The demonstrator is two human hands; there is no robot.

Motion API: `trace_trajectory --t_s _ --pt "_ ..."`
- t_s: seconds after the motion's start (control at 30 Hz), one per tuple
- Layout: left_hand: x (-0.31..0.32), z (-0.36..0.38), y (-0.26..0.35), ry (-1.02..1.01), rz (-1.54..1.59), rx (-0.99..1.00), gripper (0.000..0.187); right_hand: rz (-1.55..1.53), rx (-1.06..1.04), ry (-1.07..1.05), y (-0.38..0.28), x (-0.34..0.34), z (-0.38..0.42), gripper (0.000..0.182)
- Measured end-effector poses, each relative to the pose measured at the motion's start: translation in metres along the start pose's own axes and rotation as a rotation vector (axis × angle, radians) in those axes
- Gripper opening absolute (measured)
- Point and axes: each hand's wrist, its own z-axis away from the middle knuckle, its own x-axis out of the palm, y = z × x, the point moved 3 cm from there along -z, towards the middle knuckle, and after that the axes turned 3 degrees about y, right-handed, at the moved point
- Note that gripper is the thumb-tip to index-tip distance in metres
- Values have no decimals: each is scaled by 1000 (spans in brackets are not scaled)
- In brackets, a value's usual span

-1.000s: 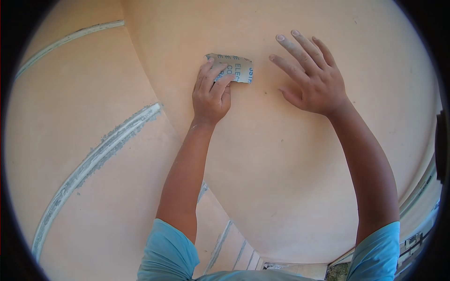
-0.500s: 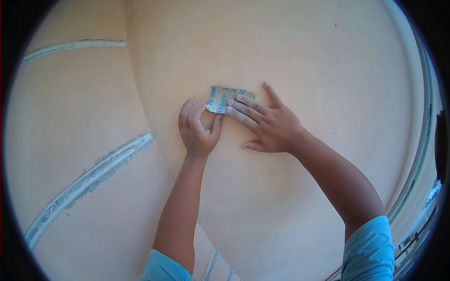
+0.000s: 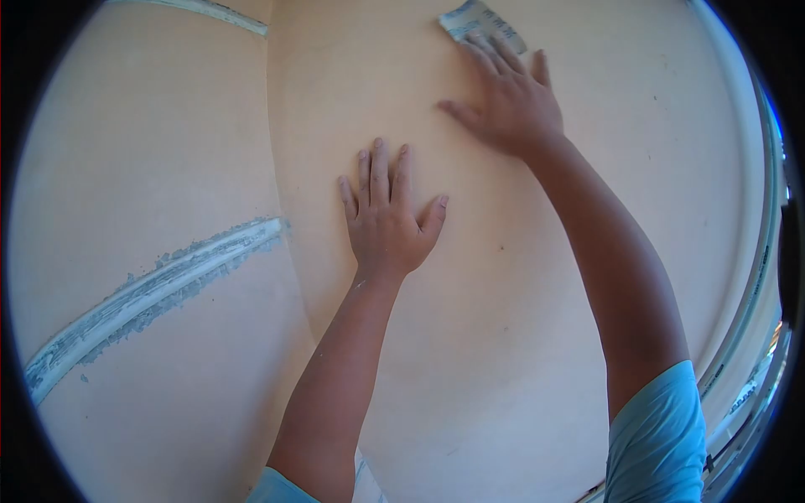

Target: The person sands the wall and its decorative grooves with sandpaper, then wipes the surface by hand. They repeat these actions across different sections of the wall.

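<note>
Peach-coloured board fills nearly everything I see — a broad smooth panel, with a second panel meeting it at an inside corner on the left. My right hand is up at the far edge of the view, fingers laid flat and close together over a piece of sandpaper, pressing it against the board rather than pinching it; only the paper's printed back shows beyond the fingertips. My left hand holds nothing: it lies spread wide, palm flat on the board, nearer and to the left of the right one, well apart from the paper.

On the left panel a rough grey-white filler seam runs slantwise, and a second seam shows at the far left corner. Neither hand is near them.

To sand well here, I judge the pressure should come through the whole flat of the fingers, not the tips, so the paper cuts evenly and does not curl or slip out. The spread left hand looks a good brace — I would keep weight on it so the right arm, which is at long reach, can move lightly.
</note>
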Motion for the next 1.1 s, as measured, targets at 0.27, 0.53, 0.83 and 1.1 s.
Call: trace_trajectory --t_s 0.27,0.53,0.83,1.1 --pt "-3 23 -10 -35 21 1 82 6 -66 55 19 7 -34 84" --pt "-9 24 -14 -33 51 -8 80 -10 217 12 -35 28 -135 91" --pt "-9 26 -15 -16 131 -10 81 -34 453 44 -30 28 -165 90" --pt "-10 26 -16 35 147 -9 81 -217 -110 -156 -136 17 -155 67"
